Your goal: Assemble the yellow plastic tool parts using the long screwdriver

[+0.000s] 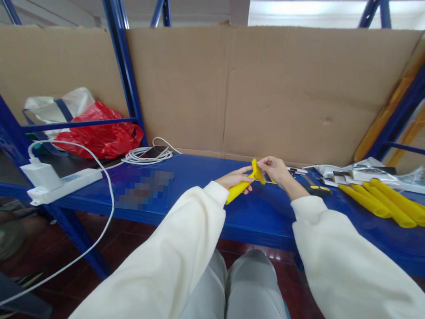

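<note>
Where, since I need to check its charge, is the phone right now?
In the head view the phone lies on the blue shelf left of the left hand, atop a coiled white cable, just right of the red bag.

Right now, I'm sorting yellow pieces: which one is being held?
The short yellow piece, gripped by the left hand and pinched at its top by the right hand; the long yellow rolls lie untouched on the blue shelf.

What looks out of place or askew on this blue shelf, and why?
The white power strip at the left sits skewed and appears to hang over the front edge of the blue shelf, and its cable droops in a loop toward the floor. Nothing looks spilled or broken.
</note>
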Demonstrator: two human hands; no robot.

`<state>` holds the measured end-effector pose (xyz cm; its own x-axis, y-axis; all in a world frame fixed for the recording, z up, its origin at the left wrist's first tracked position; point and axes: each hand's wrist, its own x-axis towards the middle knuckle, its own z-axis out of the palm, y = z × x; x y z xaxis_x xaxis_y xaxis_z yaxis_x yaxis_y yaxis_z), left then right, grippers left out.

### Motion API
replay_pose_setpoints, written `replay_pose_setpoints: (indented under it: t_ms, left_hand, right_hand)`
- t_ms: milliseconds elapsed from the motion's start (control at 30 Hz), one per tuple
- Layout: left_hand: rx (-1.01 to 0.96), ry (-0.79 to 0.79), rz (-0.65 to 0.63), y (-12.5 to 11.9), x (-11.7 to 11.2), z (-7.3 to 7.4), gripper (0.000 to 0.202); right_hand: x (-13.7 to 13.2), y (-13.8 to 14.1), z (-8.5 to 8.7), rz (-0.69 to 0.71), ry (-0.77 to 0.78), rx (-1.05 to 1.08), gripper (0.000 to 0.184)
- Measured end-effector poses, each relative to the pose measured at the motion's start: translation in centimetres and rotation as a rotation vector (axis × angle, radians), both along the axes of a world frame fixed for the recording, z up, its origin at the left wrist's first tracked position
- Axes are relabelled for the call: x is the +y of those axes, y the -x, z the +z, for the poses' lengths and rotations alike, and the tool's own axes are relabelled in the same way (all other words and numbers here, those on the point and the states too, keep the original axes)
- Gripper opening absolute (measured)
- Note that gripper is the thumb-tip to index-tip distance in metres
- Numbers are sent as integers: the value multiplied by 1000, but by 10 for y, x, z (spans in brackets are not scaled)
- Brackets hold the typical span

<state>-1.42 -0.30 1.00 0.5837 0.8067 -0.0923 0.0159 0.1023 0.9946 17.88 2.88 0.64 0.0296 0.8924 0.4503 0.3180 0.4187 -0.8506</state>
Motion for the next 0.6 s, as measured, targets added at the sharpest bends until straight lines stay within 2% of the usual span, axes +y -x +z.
replay_pose_setpoints:
  t_ms: [233,600]
  left_hand:
    - [26,21,-28,0,5,-3,79]
    - [29,13,18,-1,4,-2,77]
  right_hand:
    - [2,-1,-6,-23,36,-27,35]
    - [-7,0,-8,56,58,-53,32]
